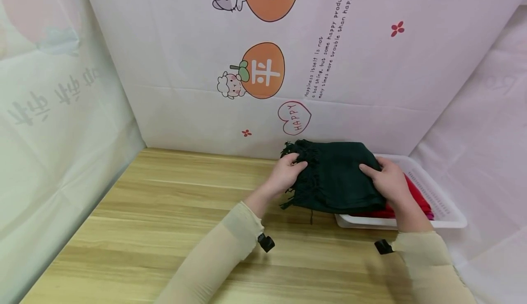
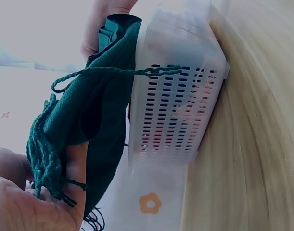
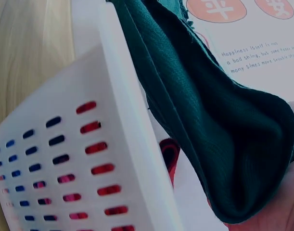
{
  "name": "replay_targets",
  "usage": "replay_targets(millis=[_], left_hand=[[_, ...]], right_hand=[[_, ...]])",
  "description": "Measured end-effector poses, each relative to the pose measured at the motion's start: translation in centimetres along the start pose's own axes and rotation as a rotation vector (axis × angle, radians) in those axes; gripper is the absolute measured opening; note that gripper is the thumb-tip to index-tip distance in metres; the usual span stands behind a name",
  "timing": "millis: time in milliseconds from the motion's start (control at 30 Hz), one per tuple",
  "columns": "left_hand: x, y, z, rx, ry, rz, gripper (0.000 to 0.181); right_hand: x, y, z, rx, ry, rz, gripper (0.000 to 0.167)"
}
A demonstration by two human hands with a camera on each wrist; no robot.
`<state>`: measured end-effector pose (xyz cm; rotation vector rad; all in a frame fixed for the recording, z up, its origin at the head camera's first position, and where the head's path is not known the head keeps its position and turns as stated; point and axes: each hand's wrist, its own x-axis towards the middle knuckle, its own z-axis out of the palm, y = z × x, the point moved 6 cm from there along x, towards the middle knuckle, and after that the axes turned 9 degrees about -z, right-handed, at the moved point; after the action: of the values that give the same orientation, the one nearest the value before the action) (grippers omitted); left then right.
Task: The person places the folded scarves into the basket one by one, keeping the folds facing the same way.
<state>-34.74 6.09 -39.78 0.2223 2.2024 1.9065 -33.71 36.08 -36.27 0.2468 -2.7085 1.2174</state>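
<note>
A folded dark green scarf (image 1: pixel 343 176) with a knotted fringe is held up between both hands, over the left part of a white plastic basket (image 1: pixel 446 212). My left hand (image 1: pixel 284 173) grips its fringed end, thumb on top and fingers beneath. At the opposite, folded end, my right hand (image 1: pixel 391 180) pinches the scarf, with the thumb on the upper face. In the left wrist view, loose tassels (image 2: pixel 43 149) hang by the left thumb. Red cloth (image 1: pixel 417 196) lies in the basket, partly hidden by the scarf and the right hand.
The basket's slotted wall (image 3: pixel 65 144) shows red, pink and blue through its holes. It stands on a wooden table (image 1: pixel 164 212) at the right, near the printed white back sheet (image 1: pixel 197 66). White sheets also hang at both sides.
</note>
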Motion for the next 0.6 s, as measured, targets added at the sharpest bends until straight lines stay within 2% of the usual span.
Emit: replay_targets(millis=[267, 600], left_hand=[[0.0, 0.1, 1.0, -0.015, -0.018, -0.007, 0.061], [0.8, -0.4, 2.1, -0.026, -0.056, -0.009, 0.062]], right_hand=[[0.2, 1.1, -0.7, -0.021, 0.006, -0.015, 0.072], [0.2, 1.9, -1.5, -0.004, 0.017, -0.005, 0.072]])
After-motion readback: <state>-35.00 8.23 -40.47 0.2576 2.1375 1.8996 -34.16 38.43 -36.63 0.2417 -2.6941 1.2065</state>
